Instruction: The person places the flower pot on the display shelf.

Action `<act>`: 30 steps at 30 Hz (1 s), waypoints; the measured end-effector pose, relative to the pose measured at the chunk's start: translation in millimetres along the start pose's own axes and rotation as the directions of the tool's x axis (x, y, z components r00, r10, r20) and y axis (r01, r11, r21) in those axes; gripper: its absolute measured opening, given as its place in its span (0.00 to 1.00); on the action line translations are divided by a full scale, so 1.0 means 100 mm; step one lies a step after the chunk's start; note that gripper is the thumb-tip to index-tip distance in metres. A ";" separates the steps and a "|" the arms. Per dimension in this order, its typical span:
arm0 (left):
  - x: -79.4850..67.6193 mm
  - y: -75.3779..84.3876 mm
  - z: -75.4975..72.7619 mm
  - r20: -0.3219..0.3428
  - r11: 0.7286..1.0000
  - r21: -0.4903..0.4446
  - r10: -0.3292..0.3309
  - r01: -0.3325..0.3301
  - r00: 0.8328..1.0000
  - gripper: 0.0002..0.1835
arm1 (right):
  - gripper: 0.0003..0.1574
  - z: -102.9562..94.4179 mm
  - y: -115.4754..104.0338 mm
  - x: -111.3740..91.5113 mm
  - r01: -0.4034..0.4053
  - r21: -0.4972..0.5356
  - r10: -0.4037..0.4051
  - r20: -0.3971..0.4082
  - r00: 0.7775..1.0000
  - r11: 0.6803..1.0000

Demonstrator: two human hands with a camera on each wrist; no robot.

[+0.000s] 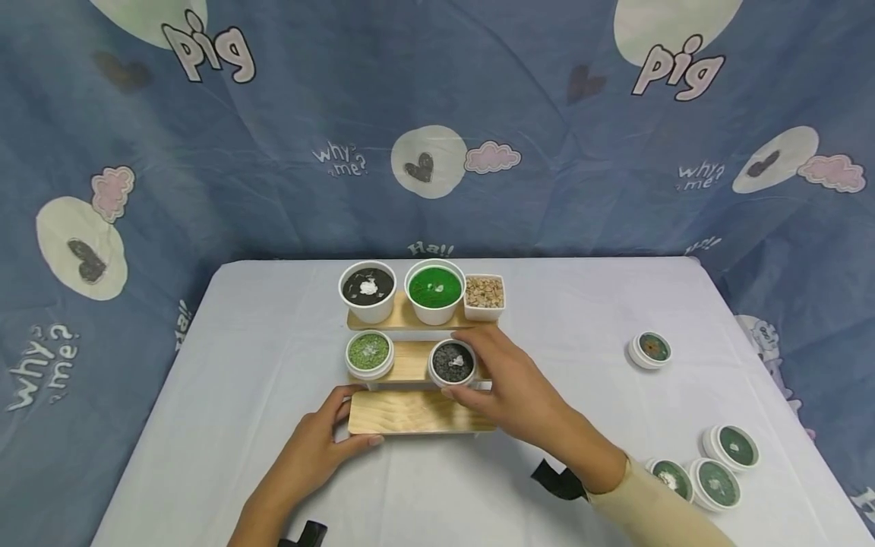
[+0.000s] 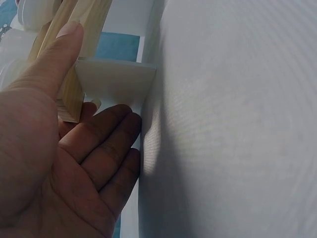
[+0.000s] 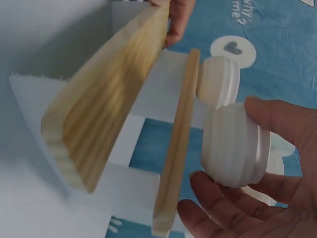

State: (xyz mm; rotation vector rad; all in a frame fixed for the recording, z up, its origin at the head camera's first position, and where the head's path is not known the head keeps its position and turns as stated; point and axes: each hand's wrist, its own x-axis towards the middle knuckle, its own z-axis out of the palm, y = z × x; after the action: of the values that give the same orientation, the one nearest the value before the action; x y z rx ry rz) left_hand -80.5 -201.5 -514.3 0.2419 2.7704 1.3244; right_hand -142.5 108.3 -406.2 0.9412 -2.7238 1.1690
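Note:
A three-step stand with wooden shelves is on the table. My left hand grips the left end of its lowest shelf, thumb along the front edge; in the left wrist view the thumb lies on the wood. Over the right part of the middle shelf, my right hand pinches a small white round jar with a dark grey speckled top. I cannot tell whether its base touches the wood. A jar with a green speckled top sits at that shelf's left.
The top shelf bears a cup with a black top, a cup with a green top and a square dish of tan bits. To the right, several white jars and a lone jar lie on the white tablecloth.

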 end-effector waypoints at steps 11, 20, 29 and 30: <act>0.00 0.00 0.00 -0.004 1.000 0.009 0.012 -0.012 1.000 0.38 | 0.42 0.17 -0.07 0.07 -0.037 0.042 0.039 -0.050 0.998 0.998; -0.01 0.00 0.00 -0.005 1.000 0.015 0.001 -0.001 1.000 0.38 | 0.41 0.25 -0.08 0.10 -0.041 0.024 0.043 -0.080 0.996 0.999; -0.02 0.01 0.01 -0.013 1.000 0.021 0.010 -0.010 1.000 0.38 | 0.39 0.30 -0.06 0.12 -0.027 0.009 0.028 -0.103 0.994 1.000; -0.01 0.01 0.01 -0.013 1.000 0.020 0.008 -0.008 1.000 0.38 | 0.39 0.30 -0.06 0.12 -0.027 0.004 0.028 -0.105 0.994 1.000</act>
State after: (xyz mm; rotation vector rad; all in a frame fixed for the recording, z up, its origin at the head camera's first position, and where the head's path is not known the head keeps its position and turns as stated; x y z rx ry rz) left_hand -78.8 -200.0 -514.2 0.2471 2.7974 1.3052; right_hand -143.0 78.8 -421.3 0.8199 -2.6613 1.1909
